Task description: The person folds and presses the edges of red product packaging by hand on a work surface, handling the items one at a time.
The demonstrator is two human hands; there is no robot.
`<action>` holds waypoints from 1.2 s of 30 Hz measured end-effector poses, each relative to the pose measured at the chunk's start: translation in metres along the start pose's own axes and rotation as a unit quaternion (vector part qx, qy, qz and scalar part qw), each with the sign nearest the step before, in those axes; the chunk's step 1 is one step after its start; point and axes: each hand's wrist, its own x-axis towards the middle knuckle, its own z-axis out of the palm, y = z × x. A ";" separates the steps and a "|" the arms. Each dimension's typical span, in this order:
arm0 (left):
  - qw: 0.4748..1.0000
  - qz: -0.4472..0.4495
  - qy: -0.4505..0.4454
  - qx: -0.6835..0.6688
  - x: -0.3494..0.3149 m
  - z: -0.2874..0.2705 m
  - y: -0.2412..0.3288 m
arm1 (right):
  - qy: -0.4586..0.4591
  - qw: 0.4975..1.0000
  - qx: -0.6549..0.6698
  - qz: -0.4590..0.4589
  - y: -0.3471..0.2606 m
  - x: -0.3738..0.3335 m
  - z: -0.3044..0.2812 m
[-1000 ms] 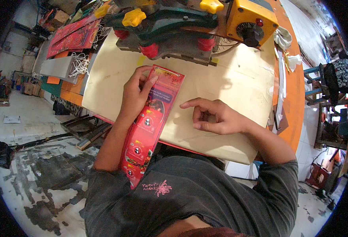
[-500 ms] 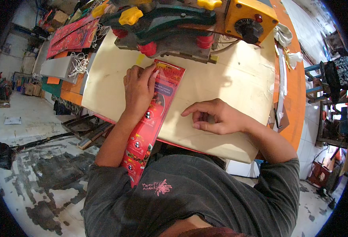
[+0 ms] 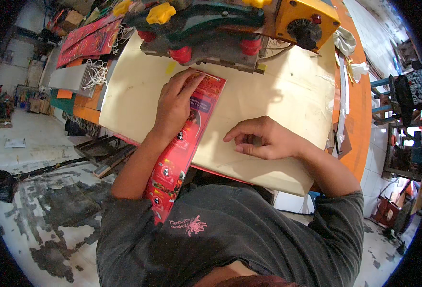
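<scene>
A long red printed strip point(image 3: 172, 160), glossy and apparently in clear plastic, lies lengthwise on the cream-covered worktop point(image 3: 287, 91). Its near end hangs past the front edge toward my lap. On the strip's upper left side rests my left hand point(image 3: 175, 103), open, with fingers stretched toward its far end. My right hand point(image 3: 263, 138) hovers or rests over the worktop to the right of the strip, fingers loosely bent and apart, holding nothing. Just beyond the strip's far end stands a dark green machine point(image 3: 211, 28) with yellow knobs and red round parts.
A yellow control box point(image 3: 306, 24) with a black dial sits at the machine's right. Red printed sheets point(image 3: 89, 43) and a grey stack with white cords point(image 3: 96, 76) lie at the far left. White cloth scraps point(image 3: 345, 40) lie along the right edge.
My left hand's bent fingers have straightened along the strip toward its far end. The strip has shifted slightly. My right hand has hardly moved.
</scene>
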 end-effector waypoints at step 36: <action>0.998 -0.045 -0.047 -0.021 -0.005 0.011 0.007 | -0.001 0.999 -0.041 0.000 -0.001 0.004 0.007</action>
